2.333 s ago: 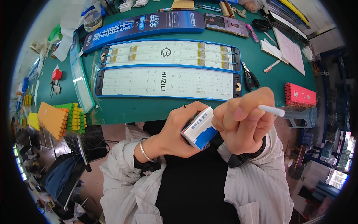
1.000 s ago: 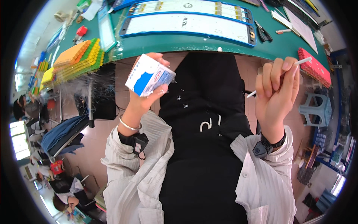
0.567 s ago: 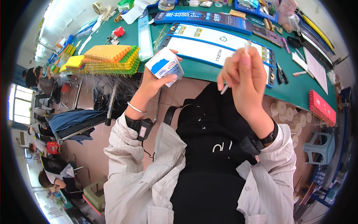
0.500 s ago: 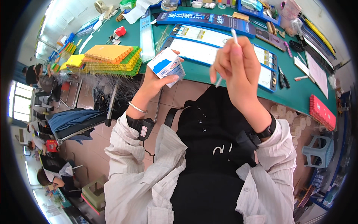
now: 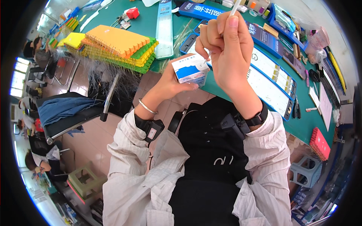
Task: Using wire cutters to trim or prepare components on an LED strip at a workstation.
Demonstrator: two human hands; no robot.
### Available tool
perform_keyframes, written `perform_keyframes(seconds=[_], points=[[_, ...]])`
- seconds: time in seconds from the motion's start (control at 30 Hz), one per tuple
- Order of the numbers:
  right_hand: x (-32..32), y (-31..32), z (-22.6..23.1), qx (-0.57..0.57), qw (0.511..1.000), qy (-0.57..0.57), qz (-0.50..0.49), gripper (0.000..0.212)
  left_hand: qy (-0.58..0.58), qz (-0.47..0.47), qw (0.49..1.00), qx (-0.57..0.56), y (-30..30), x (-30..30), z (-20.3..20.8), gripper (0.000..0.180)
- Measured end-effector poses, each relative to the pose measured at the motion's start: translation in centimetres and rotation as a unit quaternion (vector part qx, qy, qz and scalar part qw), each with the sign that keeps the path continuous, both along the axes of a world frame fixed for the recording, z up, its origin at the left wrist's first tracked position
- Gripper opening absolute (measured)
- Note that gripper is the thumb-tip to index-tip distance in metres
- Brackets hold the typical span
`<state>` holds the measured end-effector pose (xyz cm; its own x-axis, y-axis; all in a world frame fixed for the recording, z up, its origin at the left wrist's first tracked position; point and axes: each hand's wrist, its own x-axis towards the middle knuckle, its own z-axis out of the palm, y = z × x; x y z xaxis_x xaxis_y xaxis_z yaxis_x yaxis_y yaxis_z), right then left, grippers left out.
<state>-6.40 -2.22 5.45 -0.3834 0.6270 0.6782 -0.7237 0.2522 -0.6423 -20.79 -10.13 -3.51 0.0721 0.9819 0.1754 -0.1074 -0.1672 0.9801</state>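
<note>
My left hand (image 5: 169, 83) is closed round a small white and blue carton (image 5: 190, 73), held tilted in front of the table edge with its top facing up. Raised beside it, my right hand (image 5: 234, 56) pinches a thin white stick (image 5: 235, 7) between thumb and fingers. The stick slants down through the fist, and its lower end comes to the carton's top at the right corner. Whether it goes inside or only touches the top, I cannot tell. Part of the stick is hidden by my fingers.
Stacked orange, yellow and green toothed boards (image 5: 117, 41) trail fine threads over the edge of the green table (image 5: 151, 26). Long blue-rimmed cases (image 5: 271, 96) lie behind my right hand. A red notebook (image 5: 319, 144) sits right; a chair with blue cloth (image 5: 68, 109) stands left.
My left hand has moved right with the carton. My right hand has risen slightly and shifted left, bringing the stick's lower end from apart to the carton's top. The view has turned a little.
</note>
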Motion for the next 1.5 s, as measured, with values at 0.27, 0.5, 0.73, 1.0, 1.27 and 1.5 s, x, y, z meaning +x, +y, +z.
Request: perform_keyframes(seconds=[0.27,0.5,0.73,1.0,1.27,1.5], points=[[-1.0,0.1,-0.6,0.043,0.999,-0.023,0.016,0.032,-0.027,-0.036,0.999,0.01,0.6,-0.4,0.0,0.076],[-0.6,-0.1,-1.1,0.061,0.996,-0.058,0.009,0.032,0.014,-0.046,0.998,0.033,0.9,-0.6,0.0,0.07],[-0.9,-0.3,-1.2,0.042,0.998,-0.025,0.044,0.026,-0.004,-0.043,0.998,0.051,1.1,-0.4,-0.4,0.066],[-0.8,-0.8,-0.9,0.049,0.995,-0.092,-0.006,0.033,-0.016,-0.038,0.999,0.025,0.7,-0.3,0.1,0.066],[-0.5,-0.2,-1.2,0.048,0.992,-0.107,0.043,0.027,-0.012,-0.044,0.999,0.023,0.9,-0.1,0.1,0.062],[2.4,0.6,-0.6,0.276,0.911,-0.265,-0.154,0.013,-0.011,-0.04,0.998,0.038,1.3,-0.4,-0.4,0.062]])
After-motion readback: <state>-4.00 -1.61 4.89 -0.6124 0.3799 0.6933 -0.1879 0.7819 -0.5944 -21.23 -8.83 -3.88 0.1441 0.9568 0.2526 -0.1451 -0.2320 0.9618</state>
